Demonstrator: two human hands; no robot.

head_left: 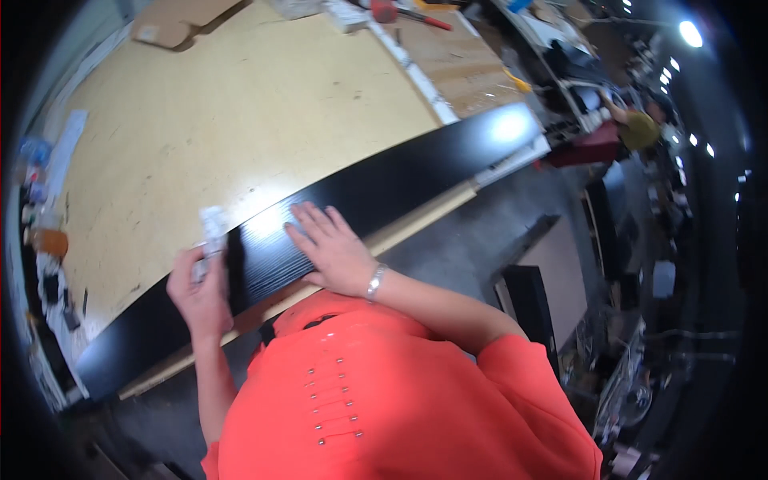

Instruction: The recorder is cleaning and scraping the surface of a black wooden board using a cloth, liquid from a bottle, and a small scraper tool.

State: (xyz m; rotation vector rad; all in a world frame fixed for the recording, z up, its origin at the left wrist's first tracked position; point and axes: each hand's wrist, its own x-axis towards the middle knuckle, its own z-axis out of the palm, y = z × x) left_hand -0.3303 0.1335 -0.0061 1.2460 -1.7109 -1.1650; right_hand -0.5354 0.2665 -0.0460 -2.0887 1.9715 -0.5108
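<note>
A long black board (416,164) is lying along the near edge of the pale-topped bench (240,120), its ends reaching toward the near left and near right corners. The person's right hand (334,254) is resting palm down on the middle of the board, its fingers spread. The left hand (194,300) is pinching a crumpled white wad (213,224) between thumb and fingers over the board, left of the right hand; blur is hiding what the wad is made of. A brown cardboard piece (180,20) is lying at the far left corner of the bench, and an amber container (50,242) is standing by the left edge. A brown panel (456,64) is lying toward the right edge. Beyond that edge, a co-worker (640,130) is reaching toward other things.
</note>
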